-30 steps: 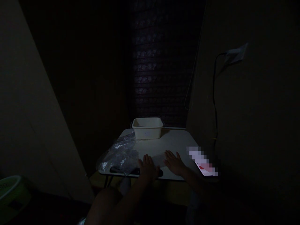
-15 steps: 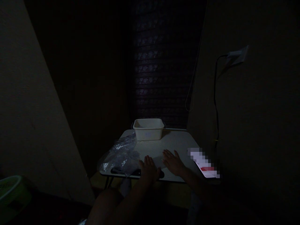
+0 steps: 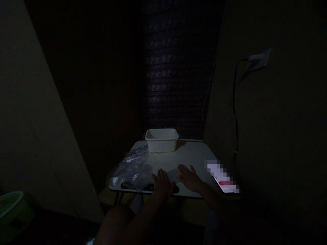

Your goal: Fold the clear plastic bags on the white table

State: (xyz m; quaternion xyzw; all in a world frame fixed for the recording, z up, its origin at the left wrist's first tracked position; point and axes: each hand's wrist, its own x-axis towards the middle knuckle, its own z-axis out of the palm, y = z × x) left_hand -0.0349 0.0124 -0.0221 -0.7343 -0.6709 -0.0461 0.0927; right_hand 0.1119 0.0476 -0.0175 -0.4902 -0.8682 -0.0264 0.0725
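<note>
My left hand (image 3: 162, 183) lies flat near the front edge of a small white table (image 3: 190, 153), fingers stretched forward. To its right, my right hand (image 3: 189, 177) is also spread flat, angled inward. Between the two hands a thin, faintly greyish sheet (image 3: 173, 175) shows on the tabletop; the dim light hides its exact outline, but it looks like plastic. Crumpled clear plastic (image 3: 133, 170) covers the table's left side, beside my left hand. Neither hand has its fingers closed round anything.
A white plastic tub (image 3: 162, 145) with side handles stands at the table's back. A lit phone (image 3: 222, 178) lies at the right edge. A black cord (image 3: 235, 112) hangs from a wall socket on the right. A green basket (image 3: 15, 211) sits low at left.
My right hand has shifted very slightly, and the greyish sheet between the hands shows a little more clearly. Otherwise the hands and objects stay in place.
</note>
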